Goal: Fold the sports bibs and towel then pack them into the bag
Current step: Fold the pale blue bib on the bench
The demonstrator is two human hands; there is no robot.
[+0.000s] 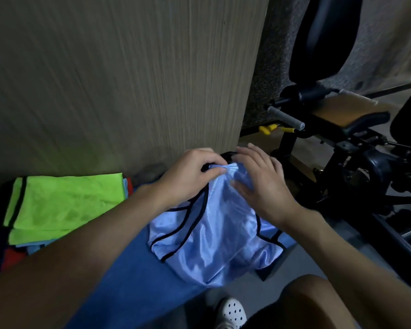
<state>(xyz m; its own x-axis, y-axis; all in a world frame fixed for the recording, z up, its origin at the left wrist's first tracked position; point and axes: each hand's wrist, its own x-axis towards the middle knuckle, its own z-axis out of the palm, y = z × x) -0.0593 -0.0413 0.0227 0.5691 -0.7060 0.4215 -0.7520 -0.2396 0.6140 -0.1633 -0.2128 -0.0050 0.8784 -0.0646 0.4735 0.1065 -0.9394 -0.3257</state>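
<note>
A light blue sports bib (214, 238) with black trim lies crumpled at the right end of a blue padded bench (133, 281). My left hand (190, 174) pinches the bib's top edge between thumb and fingers. My right hand (259, 181) rests flat on the same upper part, fingers spread. A dark object, possibly the bag (228, 156), peeks out just behind my hands; little of it shows. A folded neon green bib (59, 205) with black trim lies on a stack of other folded cloths at the left.
A wood-grain panel (128, 79) rises directly behind the bench. Black gym equipment (342, 150) with a grey handle and yellow pins stands to the right. My knee and a white perforated shoe (233, 312) are at the bottom, on a grey floor.
</note>
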